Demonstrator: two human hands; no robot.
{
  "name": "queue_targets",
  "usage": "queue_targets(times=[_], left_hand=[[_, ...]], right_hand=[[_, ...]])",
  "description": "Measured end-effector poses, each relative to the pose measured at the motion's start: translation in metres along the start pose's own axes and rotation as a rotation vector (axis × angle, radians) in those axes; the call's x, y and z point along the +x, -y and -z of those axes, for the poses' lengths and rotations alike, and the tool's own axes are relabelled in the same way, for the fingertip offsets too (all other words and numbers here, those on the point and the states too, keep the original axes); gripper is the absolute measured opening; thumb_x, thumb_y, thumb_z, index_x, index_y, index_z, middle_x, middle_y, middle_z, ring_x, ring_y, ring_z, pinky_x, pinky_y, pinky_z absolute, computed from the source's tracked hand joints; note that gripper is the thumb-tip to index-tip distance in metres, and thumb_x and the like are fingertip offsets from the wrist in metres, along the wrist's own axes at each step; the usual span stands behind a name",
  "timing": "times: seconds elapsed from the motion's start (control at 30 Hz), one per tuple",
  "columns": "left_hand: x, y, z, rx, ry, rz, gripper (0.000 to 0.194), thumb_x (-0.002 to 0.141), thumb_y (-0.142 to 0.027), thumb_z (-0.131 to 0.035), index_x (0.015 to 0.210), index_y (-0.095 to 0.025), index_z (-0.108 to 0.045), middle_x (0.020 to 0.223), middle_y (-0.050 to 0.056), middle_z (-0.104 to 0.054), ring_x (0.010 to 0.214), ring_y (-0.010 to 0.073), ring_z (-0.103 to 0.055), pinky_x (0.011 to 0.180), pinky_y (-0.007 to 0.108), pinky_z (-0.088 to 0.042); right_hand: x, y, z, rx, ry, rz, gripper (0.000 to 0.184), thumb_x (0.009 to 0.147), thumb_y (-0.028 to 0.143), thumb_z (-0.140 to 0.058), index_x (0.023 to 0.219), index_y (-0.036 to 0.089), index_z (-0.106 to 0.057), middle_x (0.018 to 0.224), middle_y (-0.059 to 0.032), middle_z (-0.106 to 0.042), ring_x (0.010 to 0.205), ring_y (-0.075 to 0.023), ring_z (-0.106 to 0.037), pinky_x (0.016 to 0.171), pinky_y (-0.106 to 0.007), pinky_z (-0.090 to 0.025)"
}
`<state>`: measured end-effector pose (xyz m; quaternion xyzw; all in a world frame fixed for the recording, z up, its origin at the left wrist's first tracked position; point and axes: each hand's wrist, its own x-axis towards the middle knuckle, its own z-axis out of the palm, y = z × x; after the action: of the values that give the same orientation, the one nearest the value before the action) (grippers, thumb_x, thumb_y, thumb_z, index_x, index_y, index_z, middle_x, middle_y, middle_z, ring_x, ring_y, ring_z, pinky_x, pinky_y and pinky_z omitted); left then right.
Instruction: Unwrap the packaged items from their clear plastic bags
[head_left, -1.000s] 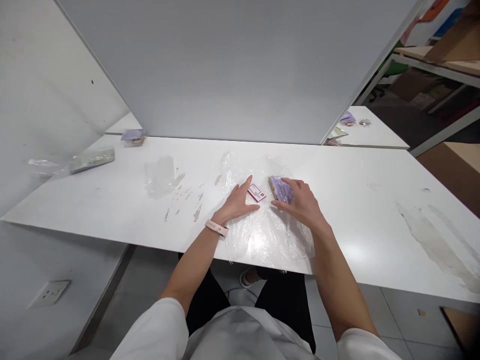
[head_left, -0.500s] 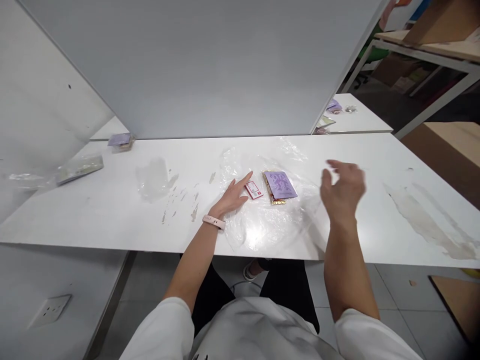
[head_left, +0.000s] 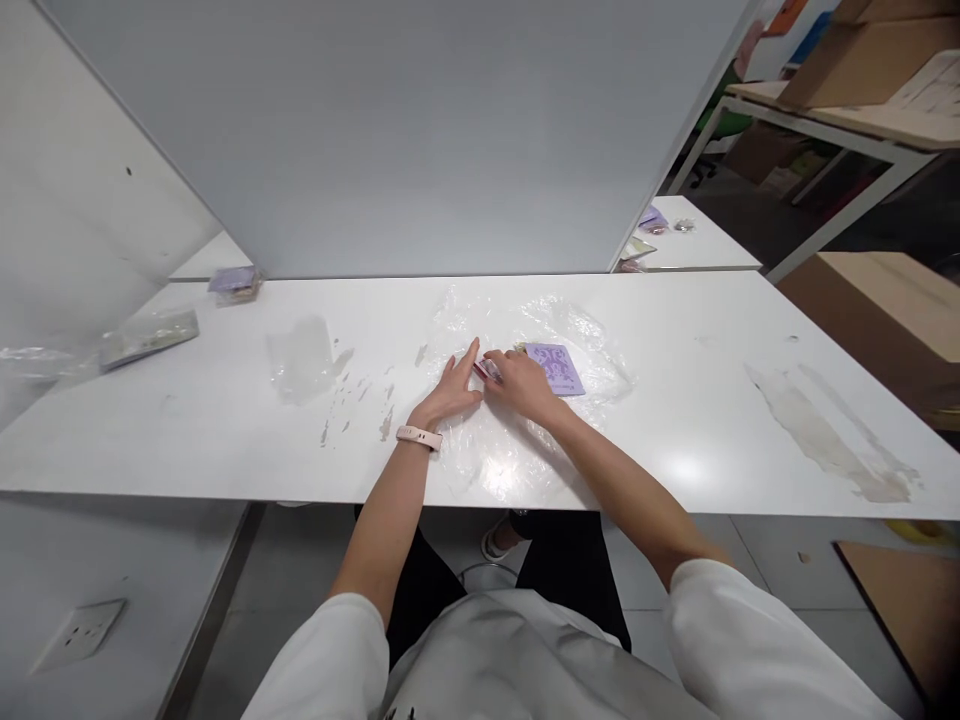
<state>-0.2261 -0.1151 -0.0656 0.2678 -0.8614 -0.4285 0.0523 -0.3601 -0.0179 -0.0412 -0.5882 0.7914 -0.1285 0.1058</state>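
My left hand point(head_left: 450, 390) rests on a crumpled clear plastic sheet point(head_left: 525, 475), fingers and thumb spread, beside a small red-and-white packet point(head_left: 490, 371). The fingers of my right hand point(head_left: 523, 385) are closed on that packet from the right and partly cover it. Just beyond my right hand lies a flat purple patterned packet point(head_left: 556, 369) on the plastic, its left side hidden by the hand.
At the table's back left sits a wrapped purple bundle point(head_left: 235, 284), with a clear-wrapped greenish packet point(head_left: 150, 338) nearer the left wall. A grey panel point(head_left: 420, 140) stands along the back edge. Cardboard boxes point(head_left: 885, 310) are on the right.
My right hand let go of the purple packet, swung out to the right, then came back left onto the red-and-white packet. My left hand has stayed beside it.
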Motion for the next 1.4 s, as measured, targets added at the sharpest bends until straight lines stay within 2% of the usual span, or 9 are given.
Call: queue_targets(times=[0.17,0.27,0.37,0.5,0.77,1.03,1.13,1.3,1.4], left_hand=[[-0.002,0.001,0.001,0.031,0.024,0.050,0.099,0.077,-0.016,-0.048,0.163,-0.030,-0.001,0.169,-0.003,-0.011,0.156,0.0257,0.006,0.127,0.054,0.000],[-0.003,0.000,0.002,0.083,0.039,0.056,0.086,0.079,-0.015,-0.044,0.161,-0.026,-0.021,0.168,-0.003,-0.017,0.157,0.0231,0.002,0.128,0.048,0.000],[0.000,0.003,0.000,0.135,0.044,0.006,0.074,0.081,-0.013,-0.040,0.155,-0.023,-0.037,0.167,0.000,-0.024,0.157,0.0170,-0.006,0.128,0.042,0.004],[0.006,0.011,-0.004,0.172,0.030,-0.030,0.069,0.082,-0.013,-0.038,0.151,-0.023,-0.043,0.166,0.001,-0.026,0.156,0.0143,-0.010,0.127,0.044,0.005],[0.005,0.015,-0.004,0.148,0.021,-0.046,0.068,0.082,-0.012,-0.040,0.148,-0.024,-0.046,0.165,0.002,-0.028,0.156,0.0153,-0.012,0.127,0.046,0.003],[0.002,0.010,-0.002,0.115,0.003,-0.024,0.069,0.080,-0.005,-0.036,0.146,-0.019,-0.049,0.164,0.003,-0.032,0.156,0.0123,-0.014,0.128,0.042,0.002],[0.001,0.009,-0.002,0.108,-0.008,-0.024,0.070,0.079,-0.003,-0.034,0.145,-0.018,-0.051,0.163,0.003,-0.034,0.155,0.0119,-0.016,0.128,0.041,0.001],[0.001,0.008,0.000,0.143,-0.034,-0.029,0.069,0.078,-0.001,-0.032,0.141,-0.021,-0.055,0.161,0.001,-0.038,0.154,0.0112,-0.021,0.128,0.042,-0.004],[0.003,0.011,0.001,0.216,-0.094,0.001,0.068,0.078,0.001,-0.032,0.135,-0.022,-0.060,0.158,0.002,-0.044,0.152,0.0130,-0.027,0.128,0.044,-0.008]], right_hand=[[-0.011,-0.045,0.030,0.357,-0.156,-0.158,0.054,0.088,0.033,-0.057,0.140,0.022,-0.048,0.114,-0.0087,-0.069,0.088,-0.0208,-0.065,0.078,-0.033,-0.049],[-0.017,-0.062,0.026,0.164,-0.268,-0.314,0.053,0.090,0.034,-0.050,0.141,0.019,-0.047,0.118,-0.0138,-0.067,0.102,-0.0282,-0.061,0.084,-0.039,-0.047],[-0.019,-0.060,0.005,-0.036,-0.182,-0.322,0.055,0.094,0.044,-0.045,0.143,0.019,-0.045,0.134,-0.0197,-0.057,0.120,-0.0368,-0.050,0.090,-0.047,-0.044],[-0.018,-0.046,-0.009,-0.152,-0.064,-0.269,0.082,0.085,0.063,-0.054,0.152,0.020,-0.031,0.152,-0.0232,-0.036,0.129,-0.0422,-0.042,0.095,-0.053,-0.040],[-0.015,-0.054,0.021,-0.204,0.154,-0.208,0.068,0.089,0.023,-0.048,0.153,0.020,-0.027,0.132,-0.0198,-0.054,0.108,-0.0321,-0.058,0.079,-0.038,-0.044],[-0.012,-0.050,0.017,-0.361,0.090,-0.258,0.054,0.092,0.017,-0.050,0.144,0.014,-0.036,0.109,-0.0192,-0.065,0.093,-0.0291,-0.065,0.074,-0.032,-0.042],[-0.010,-0.074,0.026,-0.217,0.014,-0.231,0.054,0.090,0.022,-0.054,0.142,0.017,-0.040,0.104,-0.0151,-0.068,0.087,-0.0279,-0.066,0.073,-0.035,-0.046],[-0.023,-0.144,0.049,0.584,-0.199,-0.241,0.053,0.083,0.028,-0.057,0.135,0.021,-0.047,0.112,-0.0102,-0.069,0.085,-0.0236,-0.067,0.072,-0.040,-0.055],[-0.042,-0.185,0.062,0.772,-0.315,-0.337,0.045,0.082,0.026,-0.056,0.127,0.022,-0.053,0.114,-0.0127,-0.069,0.088,-0.0257,-0.068,0.072,-0.042,-0.057]])
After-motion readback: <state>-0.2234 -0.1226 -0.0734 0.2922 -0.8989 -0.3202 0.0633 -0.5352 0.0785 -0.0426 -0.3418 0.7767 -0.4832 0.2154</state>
